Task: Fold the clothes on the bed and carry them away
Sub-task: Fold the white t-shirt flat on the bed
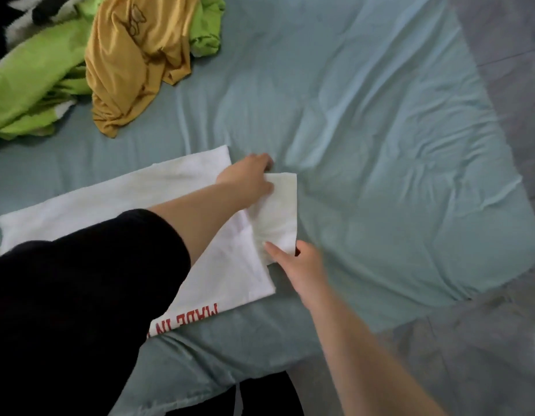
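White tee [116, 202] lies flat on the bed [380, 145], near side, w/ left hand [248, 178] pinching the sleeve [282, 205] at its top edge & right hand [302, 265] pinching its bottom corner; fabric looks thin, light, floppy, so prob. best gripped at corners/hems, both hands.

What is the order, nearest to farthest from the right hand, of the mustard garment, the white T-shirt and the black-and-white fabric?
1. white T-shirt, its sleeve pinched by the right hand.
2. mustard garment, crumpled at upper left.
3. black-and-white fabric, far top-left corner.
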Demonstrator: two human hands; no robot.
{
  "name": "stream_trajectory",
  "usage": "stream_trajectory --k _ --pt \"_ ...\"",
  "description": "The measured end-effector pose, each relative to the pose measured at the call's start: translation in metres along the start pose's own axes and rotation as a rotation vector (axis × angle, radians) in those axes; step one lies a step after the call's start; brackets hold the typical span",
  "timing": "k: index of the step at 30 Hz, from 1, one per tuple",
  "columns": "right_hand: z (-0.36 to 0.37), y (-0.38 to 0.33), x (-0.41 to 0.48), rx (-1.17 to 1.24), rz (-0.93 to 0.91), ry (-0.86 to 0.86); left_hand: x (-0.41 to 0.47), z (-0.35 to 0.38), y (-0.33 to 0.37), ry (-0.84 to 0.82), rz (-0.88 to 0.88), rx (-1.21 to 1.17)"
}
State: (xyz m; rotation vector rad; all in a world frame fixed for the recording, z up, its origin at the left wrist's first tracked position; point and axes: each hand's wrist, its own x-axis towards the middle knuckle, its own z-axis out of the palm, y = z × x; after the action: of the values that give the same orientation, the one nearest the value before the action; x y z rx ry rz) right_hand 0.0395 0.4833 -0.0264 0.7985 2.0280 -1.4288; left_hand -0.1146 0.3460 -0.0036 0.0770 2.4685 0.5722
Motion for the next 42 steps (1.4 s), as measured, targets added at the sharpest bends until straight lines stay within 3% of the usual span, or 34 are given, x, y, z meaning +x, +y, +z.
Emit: stream_trajectory --k 3,10,15,19,25,28,31,36,40,42 --pt "0.011 0.004 -0.004 -0.189 -0.018 0.056 0.021 0.004 0.015 -0.087 0.017 0.024" --pt "0.016 0.005 -0.009 -0.340 -0.056 0.135 0.020 0.003 0.039 -0.180 0.140 -0.104" --pt "0.020 0.004 -0.015 -0.391 -0.081 0.173 -0.011 -0.035 0.008 -0.122 0.100 -0.330" --pt "0.020 0.003 -0.015 -0.382 -0.094 0.177 -0.040 -0.065 -0.037 -0.099 0.134 -0.194" --pt "0.025 0.005 -0.016 -0.420 -0.136 0.217 -0.062 -0.045 -0.087 -0.175 0.008 0.061" --pt "0.024 0.004 -0.018 -0.420 -0.168 0.212 -0.064 -0.032 -0.089 -0.073 -0.091 -0.132" --pt "0.022 0.002 -0.027 -0.428 -0.312 0.215 -0.064 -0.021 -0.082 -0.005 -0.138 -0.415" --pt "0.011 0.009 -0.033 -0.637 -0.678 0.203 -0.057 -0.009 -0.071 0.027 -0.176 -0.559" --pt "0.001 0.027 -0.034 -0.863 -0.888 0.153 -0.057 -0.008 -0.068 0.057 -0.211 -0.607" --pt "-0.005 0.036 -0.037 -0.952 -0.922 0.138 -0.063 -0.007 -0.067 0.116 -0.187 -0.430"
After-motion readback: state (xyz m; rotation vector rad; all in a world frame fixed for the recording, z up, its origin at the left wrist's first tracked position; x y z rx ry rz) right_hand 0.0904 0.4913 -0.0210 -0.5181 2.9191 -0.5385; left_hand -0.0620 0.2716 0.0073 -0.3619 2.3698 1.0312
